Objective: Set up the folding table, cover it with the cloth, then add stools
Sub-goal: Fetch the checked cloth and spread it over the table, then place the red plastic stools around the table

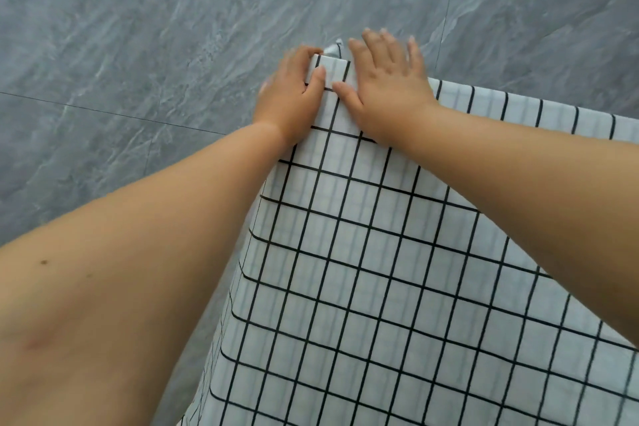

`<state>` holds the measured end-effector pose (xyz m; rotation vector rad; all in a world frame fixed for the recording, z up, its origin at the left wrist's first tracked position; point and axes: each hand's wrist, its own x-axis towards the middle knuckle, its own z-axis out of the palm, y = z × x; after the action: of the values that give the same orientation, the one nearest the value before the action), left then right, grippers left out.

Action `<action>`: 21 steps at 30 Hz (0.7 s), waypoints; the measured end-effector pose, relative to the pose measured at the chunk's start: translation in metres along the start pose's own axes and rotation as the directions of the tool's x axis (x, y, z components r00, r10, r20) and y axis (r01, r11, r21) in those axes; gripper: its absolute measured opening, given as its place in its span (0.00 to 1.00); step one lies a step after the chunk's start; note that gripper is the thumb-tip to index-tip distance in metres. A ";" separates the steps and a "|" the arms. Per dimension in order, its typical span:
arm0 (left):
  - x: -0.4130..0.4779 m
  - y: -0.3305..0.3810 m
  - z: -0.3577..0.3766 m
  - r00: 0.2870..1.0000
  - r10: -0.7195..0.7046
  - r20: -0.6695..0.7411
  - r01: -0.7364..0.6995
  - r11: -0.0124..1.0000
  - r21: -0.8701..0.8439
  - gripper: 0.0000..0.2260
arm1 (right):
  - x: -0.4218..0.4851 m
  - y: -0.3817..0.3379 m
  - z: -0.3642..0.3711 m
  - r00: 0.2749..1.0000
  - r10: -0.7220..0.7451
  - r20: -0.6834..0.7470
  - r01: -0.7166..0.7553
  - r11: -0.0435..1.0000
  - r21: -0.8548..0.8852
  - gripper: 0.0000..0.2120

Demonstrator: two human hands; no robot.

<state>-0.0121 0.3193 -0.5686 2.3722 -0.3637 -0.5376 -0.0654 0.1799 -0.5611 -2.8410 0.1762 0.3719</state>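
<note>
Head view, looking down over both bare forearms; a white cloth with a black grid pattern lies spread over the table, covering its surface completely, so that the table itself is hidden beneath it; the cloth's left and far edges fall over the sides, meeting at the far left corner, where both hands work. The left hand grips that corner; its thumb lies on top of the cloth and its fingers curl around the edge, closed on the fabric. The right hand rests just beside it, palm down on the cloth, fingers extended and spread, holding nothing; a small fold of cloth shows between the two hands. The floor around the table is grey, marble-veined tile with thin dark joints.
</note>
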 end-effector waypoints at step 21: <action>-0.207 0.058 0.088 0.947 0.194 0.255 -0.319 0.659 0.681 0.30 | -0.308 0.102 0.022 0.983 0.186 0.010 -0.186 0.977 0.104 0.33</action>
<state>-0.2416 0.3089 -0.5330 2.9436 -1.1592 -0.5078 -0.3819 0.1143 -0.5249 -2.7285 0.4501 0.3894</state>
